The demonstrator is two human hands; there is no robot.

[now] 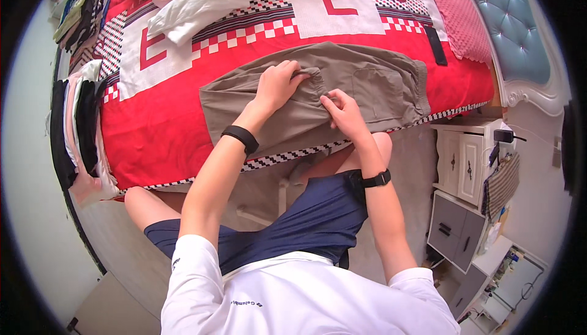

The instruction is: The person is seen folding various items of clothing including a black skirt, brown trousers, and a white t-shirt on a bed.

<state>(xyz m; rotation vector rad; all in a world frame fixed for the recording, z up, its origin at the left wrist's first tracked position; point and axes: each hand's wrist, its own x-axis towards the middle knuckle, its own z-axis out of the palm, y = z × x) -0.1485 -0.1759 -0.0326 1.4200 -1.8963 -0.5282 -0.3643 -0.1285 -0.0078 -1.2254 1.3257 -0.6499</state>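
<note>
Grey-brown trousers (373, 93) with an elastic waistband at the right end lie spread along the near edge of the bed. My left hand (278, 84) pinches a gathered fold of their cloth near the middle. Just to its right and a little nearer, my right hand (344, 111) has its fingers closed on the same trousers, by a bunched edge. Each wrist wears a black band. The fingertips' exact grip on the cloth is partly hidden.
Under the trousers is a red bedspread (159, 139) with checks and white panels. Folded clothes (79, 127) hang at the left edge; a white garment (205, 11) and others lie farther back. A black strip (435, 46) rests by a pink pillow (455, 17). Right stands a white cabinet (458, 160).
</note>
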